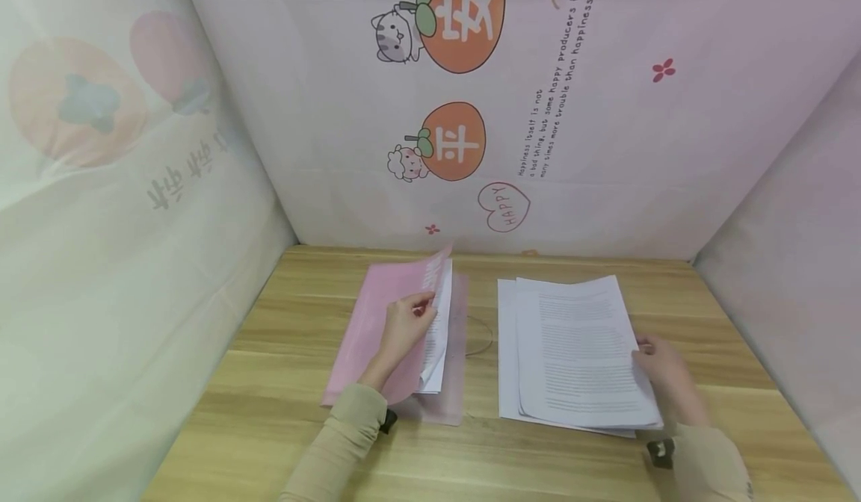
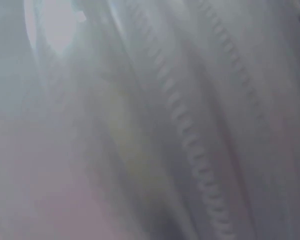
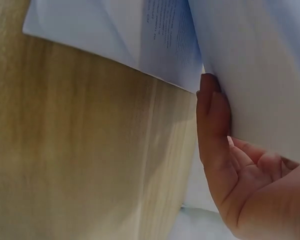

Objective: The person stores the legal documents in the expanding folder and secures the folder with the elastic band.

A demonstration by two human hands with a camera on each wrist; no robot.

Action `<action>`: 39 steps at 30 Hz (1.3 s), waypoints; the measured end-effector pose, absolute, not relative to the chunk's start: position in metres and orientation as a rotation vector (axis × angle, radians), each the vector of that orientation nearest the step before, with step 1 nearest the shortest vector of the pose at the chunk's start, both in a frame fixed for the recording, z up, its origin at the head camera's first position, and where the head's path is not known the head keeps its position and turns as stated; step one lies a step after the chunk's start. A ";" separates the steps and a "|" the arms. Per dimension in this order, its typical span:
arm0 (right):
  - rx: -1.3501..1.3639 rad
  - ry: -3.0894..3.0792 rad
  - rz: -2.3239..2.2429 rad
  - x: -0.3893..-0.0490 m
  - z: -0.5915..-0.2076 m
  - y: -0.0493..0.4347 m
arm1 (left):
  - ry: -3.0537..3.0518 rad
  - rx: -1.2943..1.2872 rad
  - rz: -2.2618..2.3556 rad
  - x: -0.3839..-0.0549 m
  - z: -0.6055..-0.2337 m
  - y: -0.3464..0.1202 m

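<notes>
A pink translucent folder (image 1: 377,315) lies on the left with its front cover partly lifted, showing printed pages (image 1: 440,338) inside. My left hand (image 1: 406,326) pinches the free edge of that cover. To the right is a loose stack of white printed paper sheets (image 1: 578,345), its top part raised off the rest along the right side. At that edge my right hand (image 1: 666,375) grips the raised sheets between thumb and fingers; the right wrist view shows the hand (image 3: 240,170) against the paper (image 3: 260,90). The left wrist view is blurred, with only pale ridged plastic (image 2: 190,145) visible.
Both folder and paper lie on a wood-grain table (image 1: 430,457). A thin elastic loop (image 1: 480,338) sticks out from the folder's right edge. Printed fabric walls (image 1: 605,151) enclose the table at the back and both sides.
</notes>
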State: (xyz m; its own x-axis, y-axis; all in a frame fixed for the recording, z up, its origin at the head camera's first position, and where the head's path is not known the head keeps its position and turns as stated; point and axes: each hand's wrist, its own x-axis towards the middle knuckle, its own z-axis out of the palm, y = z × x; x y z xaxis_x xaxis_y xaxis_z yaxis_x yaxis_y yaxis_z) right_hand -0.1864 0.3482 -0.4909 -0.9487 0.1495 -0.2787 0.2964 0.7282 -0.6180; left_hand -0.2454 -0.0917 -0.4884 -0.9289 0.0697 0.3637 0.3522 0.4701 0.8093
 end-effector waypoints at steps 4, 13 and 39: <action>0.358 2.704 -1.073 -0.184 -0.491 0.350 | -2.445 -0.359 -1.430 -0.246 -0.488 -0.092; 0.387 2.667 -1.169 -0.184 -0.497 0.353 | -2.435 -0.364 -1.448 -0.249 -0.490 -0.093; 0.466 2.623 -1.256 -0.181 -0.497 0.348 | -2.434 -0.378 -1.409 -0.246 -0.482 -0.092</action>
